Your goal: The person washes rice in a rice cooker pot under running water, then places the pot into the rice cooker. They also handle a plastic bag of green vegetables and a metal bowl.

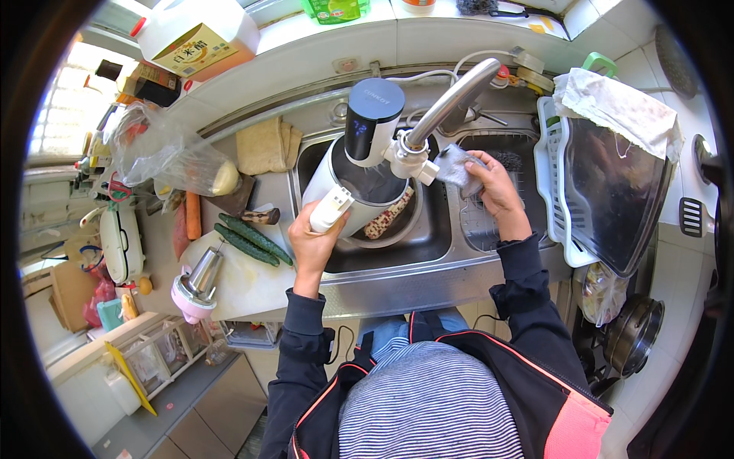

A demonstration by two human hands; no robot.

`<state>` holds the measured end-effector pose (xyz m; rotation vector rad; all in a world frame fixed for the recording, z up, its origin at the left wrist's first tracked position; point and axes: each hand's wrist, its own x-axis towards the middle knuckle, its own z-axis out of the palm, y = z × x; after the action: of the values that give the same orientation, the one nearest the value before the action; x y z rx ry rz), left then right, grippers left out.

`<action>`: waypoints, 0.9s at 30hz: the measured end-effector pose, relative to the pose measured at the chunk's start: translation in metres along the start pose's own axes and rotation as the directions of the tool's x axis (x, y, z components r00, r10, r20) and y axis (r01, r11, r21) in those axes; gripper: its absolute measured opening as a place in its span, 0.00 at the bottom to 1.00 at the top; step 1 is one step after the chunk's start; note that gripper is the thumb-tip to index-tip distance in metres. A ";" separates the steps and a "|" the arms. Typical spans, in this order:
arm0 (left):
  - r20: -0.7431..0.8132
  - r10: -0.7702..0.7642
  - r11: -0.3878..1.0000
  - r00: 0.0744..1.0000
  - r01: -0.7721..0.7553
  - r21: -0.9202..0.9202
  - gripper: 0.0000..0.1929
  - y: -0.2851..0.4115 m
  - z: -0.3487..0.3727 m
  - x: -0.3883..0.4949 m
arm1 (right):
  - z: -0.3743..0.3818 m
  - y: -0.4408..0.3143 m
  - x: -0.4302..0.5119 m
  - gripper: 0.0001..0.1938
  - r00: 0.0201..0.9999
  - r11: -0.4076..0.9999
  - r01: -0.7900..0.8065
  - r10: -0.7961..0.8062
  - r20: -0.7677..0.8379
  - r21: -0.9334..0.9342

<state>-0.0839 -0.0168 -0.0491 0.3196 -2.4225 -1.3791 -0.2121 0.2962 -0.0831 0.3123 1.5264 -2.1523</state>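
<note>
My left hand [309, 244] grips the white handle [332, 209] of a tall jug [322, 179], tilted over the left sink basin [433, 252]. The jug's grey inside shows under the electric faucet heater [375, 100], whose lit display bears digits. In my right hand [498, 186] is a grey scouring pad [456, 165], just right of the faucet's white valve [410, 154]. Below the jug, a corn cob [391, 217] with dark and pale kernels lies in a round bowl [417, 221], partly hidden by the jug.
Left of the sink, two cucumbers [252, 244] and a pink-topped blender head with a metal shaft [195, 290] lie on a cutting board [246, 292]. A folded cloth [265, 146] lies behind. The curved steel spout [453, 103] overhangs the sink; a white dish rack [550, 172] stands right.
</note>
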 end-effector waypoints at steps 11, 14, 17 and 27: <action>0.022 -0.041 0.998 0.999 0.042 -0.050 0.18 -0.004 0.002 0.001 | -0.030 -0.014 0.020 0.13 0.991 0.997 0.070 -0.067 -0.116 0.020; 0.020 -0.015 0.999 1.000 0.015 -0.031 0.18 -0.005 0.003 0.001 | -0.030 -0.009 0.021 0.13 0.993 0.999 0.044 -0.043 -0.113 0.005; 0.016 -0.022 0.999 1.000 0.023 -0.040 0.18 -0.004 0.003 0.001 | -0.037 -0.007 0.029 0.14 0.989 0.997 0.056 -0.048 -0.143 0.053; 0.022 -0.014 0.999 1.000 0.015 -0.044 0.18 0.002 0.002 -0.001 | -0.078 -0.014 0.081 0.18 0.914 0.992 0.122 -0.130 -0.384 -0.045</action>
<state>-0.0838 -0.0141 -0.0486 0.3139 -2.4081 -1.4467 -0.2958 0.3524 -0.1358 0.6842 1.8231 -2.2692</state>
